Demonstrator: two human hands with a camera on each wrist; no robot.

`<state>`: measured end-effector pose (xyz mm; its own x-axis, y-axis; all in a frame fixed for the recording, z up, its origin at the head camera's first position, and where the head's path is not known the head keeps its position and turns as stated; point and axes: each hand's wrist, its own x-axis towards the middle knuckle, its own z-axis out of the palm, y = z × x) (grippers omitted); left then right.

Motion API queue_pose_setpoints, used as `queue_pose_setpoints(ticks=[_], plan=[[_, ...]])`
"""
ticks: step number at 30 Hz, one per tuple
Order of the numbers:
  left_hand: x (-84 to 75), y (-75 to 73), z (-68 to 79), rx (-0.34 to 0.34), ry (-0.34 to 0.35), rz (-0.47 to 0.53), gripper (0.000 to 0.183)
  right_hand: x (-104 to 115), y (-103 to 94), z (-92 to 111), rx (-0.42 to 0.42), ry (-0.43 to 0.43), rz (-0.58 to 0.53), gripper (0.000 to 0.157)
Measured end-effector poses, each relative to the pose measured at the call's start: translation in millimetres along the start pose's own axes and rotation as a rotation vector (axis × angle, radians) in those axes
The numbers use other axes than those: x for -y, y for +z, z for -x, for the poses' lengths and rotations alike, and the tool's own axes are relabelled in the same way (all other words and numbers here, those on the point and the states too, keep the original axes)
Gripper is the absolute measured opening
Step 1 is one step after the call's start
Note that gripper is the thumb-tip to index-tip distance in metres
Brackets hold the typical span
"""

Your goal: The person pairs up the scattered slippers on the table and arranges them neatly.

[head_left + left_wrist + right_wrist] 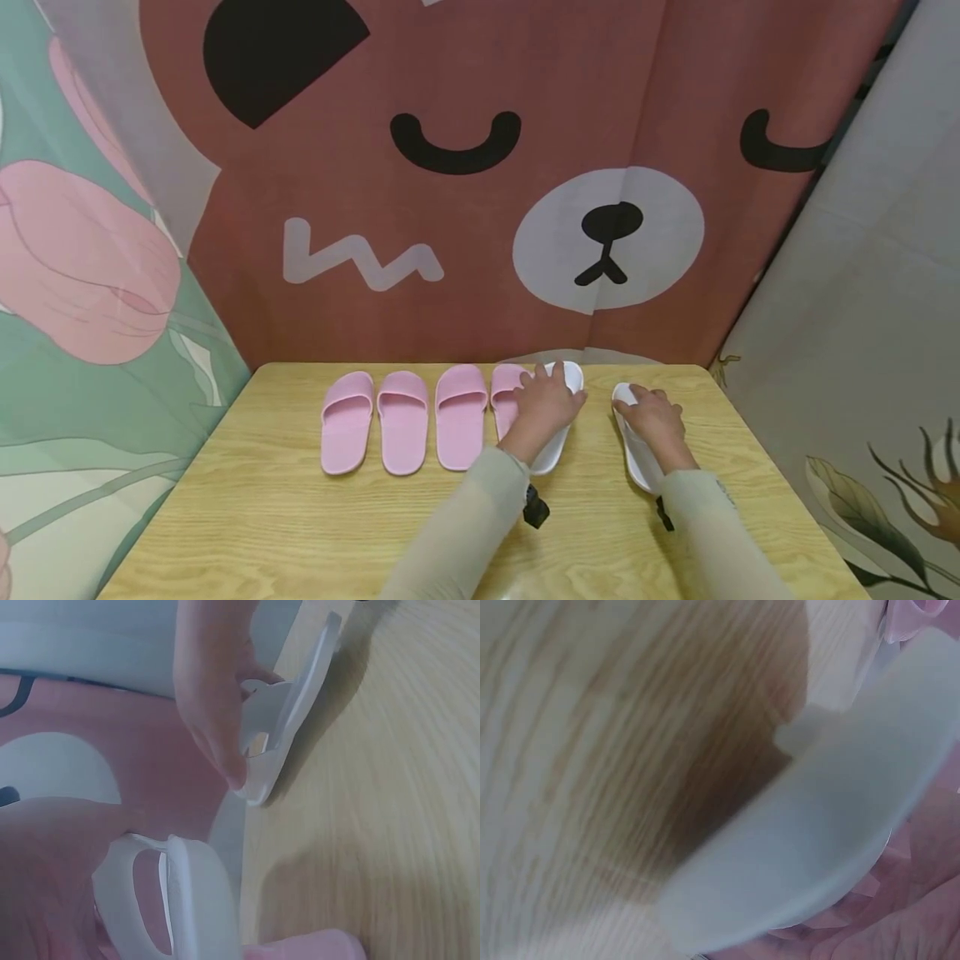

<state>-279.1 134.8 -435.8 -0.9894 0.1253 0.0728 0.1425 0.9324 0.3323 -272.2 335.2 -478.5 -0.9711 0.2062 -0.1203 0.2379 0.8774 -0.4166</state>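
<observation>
My left hand grips a white slipper by its strap, at the right end of a row of pink slippers. It partly covers the nearest pink one. Farther right, my right hand holds another white slipper, tilted, with its toe toward the back. In the left wrist view, the thumb and fingers of that hand pinch the strap of the white slipper. The right wrist view shows a white slipper close up, with a dark shadow under it on the wood.
The light wooden table reaches back to a curtain printed with a bear face. Several pink slippers stand side by side near the back edge. A grey patterned curtain hangs at the right, a floral one at the left.
</observation>
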Motion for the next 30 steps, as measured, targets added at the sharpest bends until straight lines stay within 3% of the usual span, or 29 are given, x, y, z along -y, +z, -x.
queue_pose_setpoints(ticks=[17, 30], plan=[[-14.9, 23.4, -3.5, 0.068, 0.019, -0.038, 0.077, -4, -1.7, -3, -0.014, -0.027, 0.048, 0.071], [-21.8, 40.8, -9.7, 0.063, 0.009, -0.049, 0.077, 1, -5.8, -4, 0.022, 0.002, 0.080, 0.072]])
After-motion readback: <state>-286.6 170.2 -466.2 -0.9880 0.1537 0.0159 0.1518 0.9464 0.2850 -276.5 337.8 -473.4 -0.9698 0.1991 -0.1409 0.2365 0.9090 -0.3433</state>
